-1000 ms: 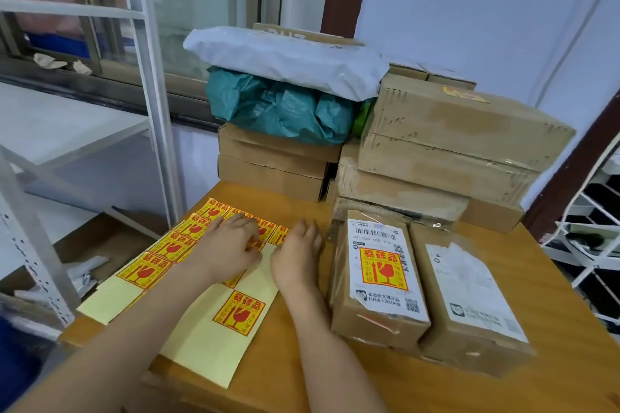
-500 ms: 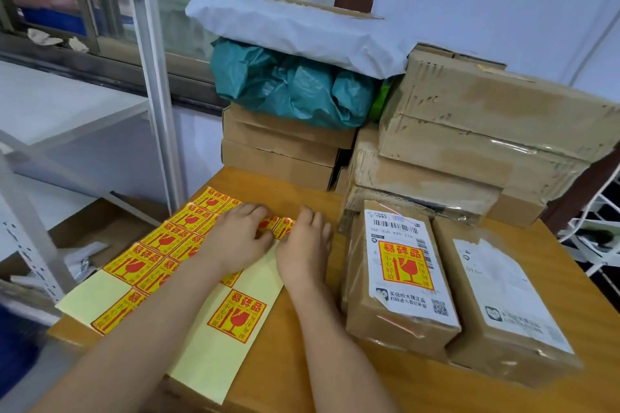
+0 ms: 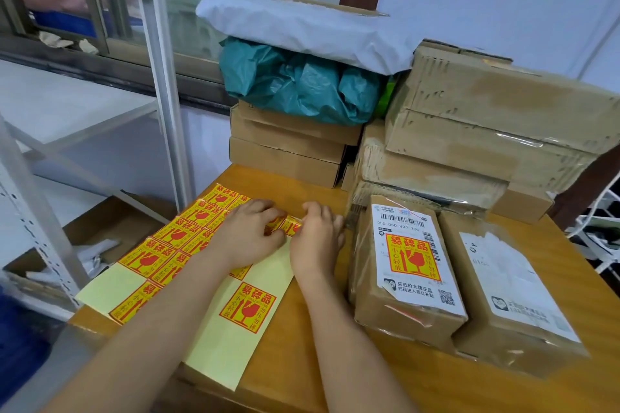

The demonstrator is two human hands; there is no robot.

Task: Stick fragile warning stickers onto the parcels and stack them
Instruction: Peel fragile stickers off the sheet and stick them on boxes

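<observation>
Right hand: my right hand point(image 3: 315, 238) curls at a sticker's point(image 3: 291, 224) edge, seemingly pinching it.
Left hand: my left hand point(image 3: 253, 235) lies curled on the sticker sheet point(image 3: 214, 282), holding it down.
Sticker: at the sheet's far end on the table point(image 3: 570, 265); thin, limp, tacky, so I judge a corner best.
Parcels: labelled parcel point(image 3: 407, 275) beside the sheet; bare parcel point(image 3: 506, 292) touching it.
Hidden: fingertips tucked under; actual grip uncertain.

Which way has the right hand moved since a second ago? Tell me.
No. The right hand stays beside the labelled parcel; only its fingers have curled onto a sticker.
</observation>
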